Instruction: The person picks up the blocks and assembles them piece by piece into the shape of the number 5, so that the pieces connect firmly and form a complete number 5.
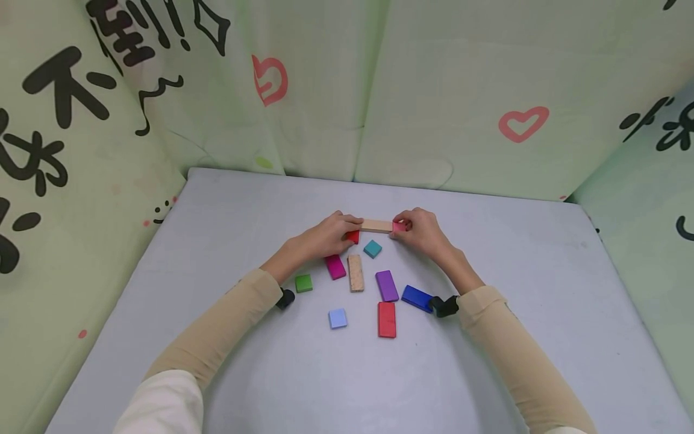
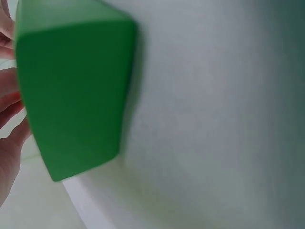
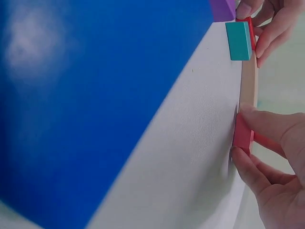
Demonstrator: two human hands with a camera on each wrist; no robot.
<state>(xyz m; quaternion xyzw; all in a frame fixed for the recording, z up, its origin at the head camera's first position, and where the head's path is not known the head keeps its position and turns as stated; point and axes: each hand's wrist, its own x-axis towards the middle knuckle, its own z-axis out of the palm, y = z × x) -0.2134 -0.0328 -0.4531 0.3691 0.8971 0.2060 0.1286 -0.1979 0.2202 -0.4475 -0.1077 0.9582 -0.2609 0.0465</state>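
At the far side of the group of blocks lies a long plain wooden block [image 1: 376, 226]. My left hand [image 1: 338, 234] pinches a red block [image 1: 353, 237] at its left end, the fingers covering part of both. At the other end, my right hand [image 1: 425, 230] holds a small pink block [image 1: 399, 226] between thumb and fingers. The right wrist view shows this pink block [image 3: 243, 131] against the wooden block's end. A teal block [image 1: 372, 249] sits just in front of the wooden one. In the left wrist view, a green block [image 2: 76, 95] hides much of the left hand [image 2: 8, 102].
Nearer on the white table [image 1: 303, 374] lie magenta [image 1: 335, 267], wooden [image 1: 355, 273], purple [image 1: 387, 286], red [image 1: 387, 319], light blue [image 1: 338, 318] and green [image 1: 303, 283] blocks. A dark blue block [image 1: 417, 298] is beside the right wrist camera [image 1: 444, 306]. A printed curtain [image 1: 434, 90] hangs behind.
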